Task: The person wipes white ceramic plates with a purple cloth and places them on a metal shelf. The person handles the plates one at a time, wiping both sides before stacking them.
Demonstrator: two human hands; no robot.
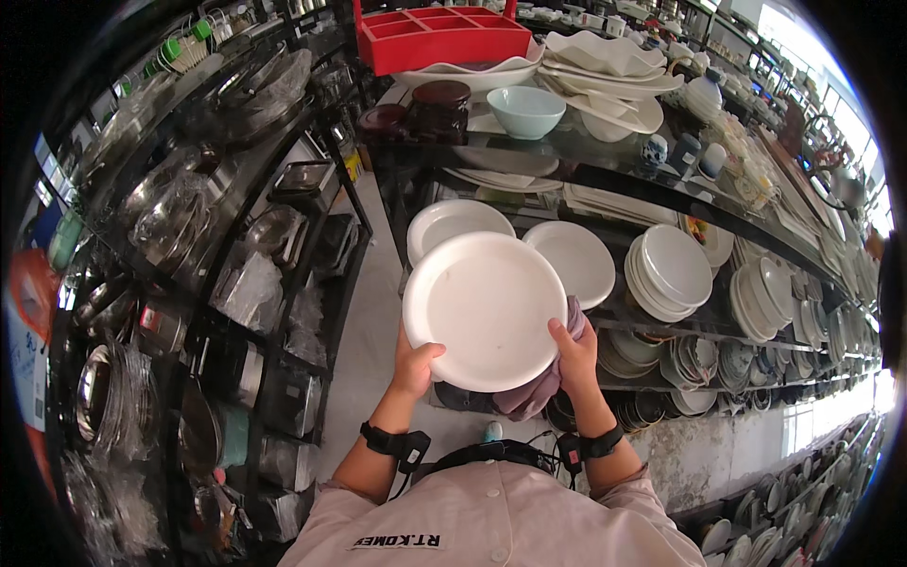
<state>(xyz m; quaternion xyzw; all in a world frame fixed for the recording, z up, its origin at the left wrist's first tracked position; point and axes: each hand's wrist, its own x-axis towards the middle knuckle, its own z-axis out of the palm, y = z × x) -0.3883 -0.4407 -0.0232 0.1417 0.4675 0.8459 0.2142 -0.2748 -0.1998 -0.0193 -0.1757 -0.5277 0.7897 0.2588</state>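
Between both hands is a large round white plate (489,312) with a raised rim, its face towards me and a few faint specks on it. My left hand (417,361) grips its lower left rim, thumb on top. My right hand (575,351) grips the lower right rim and also has a mauve cloth (528,397), which hangs beneath the plate. Just behind the held plate, a white plate (460,216) and another white plate (577,262) rest on the shelf, partly hidden by it.
A glass-topped rack holds a pale blue bowl (526,112), a red divided box (443,39) and wavy white dishes (606,57). Stacked white plates (669,273) stand on its shelf at right. Metal trays (305,181) and wrapped metalware fill black racks at left.
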